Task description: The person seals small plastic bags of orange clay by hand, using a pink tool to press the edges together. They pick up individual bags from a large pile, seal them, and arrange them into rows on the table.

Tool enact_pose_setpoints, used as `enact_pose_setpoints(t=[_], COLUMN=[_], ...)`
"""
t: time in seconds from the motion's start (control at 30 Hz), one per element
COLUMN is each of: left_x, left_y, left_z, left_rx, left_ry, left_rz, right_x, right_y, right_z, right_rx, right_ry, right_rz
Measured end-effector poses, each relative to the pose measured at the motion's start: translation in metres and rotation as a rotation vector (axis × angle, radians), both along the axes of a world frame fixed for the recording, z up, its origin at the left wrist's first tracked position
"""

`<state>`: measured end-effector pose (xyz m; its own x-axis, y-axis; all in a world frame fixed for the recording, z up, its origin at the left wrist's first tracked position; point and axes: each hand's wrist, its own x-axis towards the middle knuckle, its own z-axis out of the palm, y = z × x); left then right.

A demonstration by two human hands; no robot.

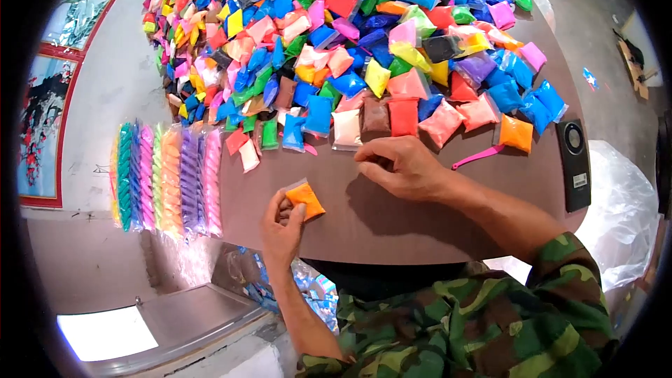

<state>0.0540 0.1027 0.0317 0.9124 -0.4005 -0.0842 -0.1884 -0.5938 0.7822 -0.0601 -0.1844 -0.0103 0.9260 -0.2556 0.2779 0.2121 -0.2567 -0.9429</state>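
Between the thumb and fingers of my left hand [282,227] is a small clear packet with soft orange filling [308,200], held just over the table's near side. My right hand [404,168] is to the right of it, over the table. Its fingers are curled in and pressed together, and whatever they hold, if anything, is hidden. Just beyond that hand lie a red packet [404,117], a brown packet [376,115] and a pale peach packet [346,129]. A thin pink plastic tool [478,157] rests right of my right wrist.
A large heap of colourful packets [336,42] covers the far part of the brown table [280,173]. Twisted, bagged coloured sticks [168,178] line its left edge. At the right edge sits a flat black device [575,168]. Clear plastic bags [619,213] stand beyond it.
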Motion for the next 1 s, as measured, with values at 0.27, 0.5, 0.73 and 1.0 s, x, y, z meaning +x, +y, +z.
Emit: enact_pose_setpoints(t=[0.27, 0.5, 0.73, 1.0], left_x=[0.034, 0.037, 0.041, 0.04], left_y=[-0.028, -0.071, -0.071, -0.047], left_z=[-0.003, -0.034, -0.041, -0.015], left_rx=[0.214, 0.399, 0.496, 0.254], left_ry=[-0.573, -0.704, -0.782, -0.478], left_rz=[0.084, 0.061, 0.016, 0.059], right_x=[0.001, 0.001, 0.004, 0.001], right_y=[0.002, -0.002, 0.0, 0.001], right_z=[0.0, -0.002, 0.004, -0.001], right_rx=[0.008, -0.045, -0.011, -0.037], right_ry=[-0.034, -0.043, -0.04, -0.09], right_rz=[-0.012, -0.015, -0.023, -0.031])
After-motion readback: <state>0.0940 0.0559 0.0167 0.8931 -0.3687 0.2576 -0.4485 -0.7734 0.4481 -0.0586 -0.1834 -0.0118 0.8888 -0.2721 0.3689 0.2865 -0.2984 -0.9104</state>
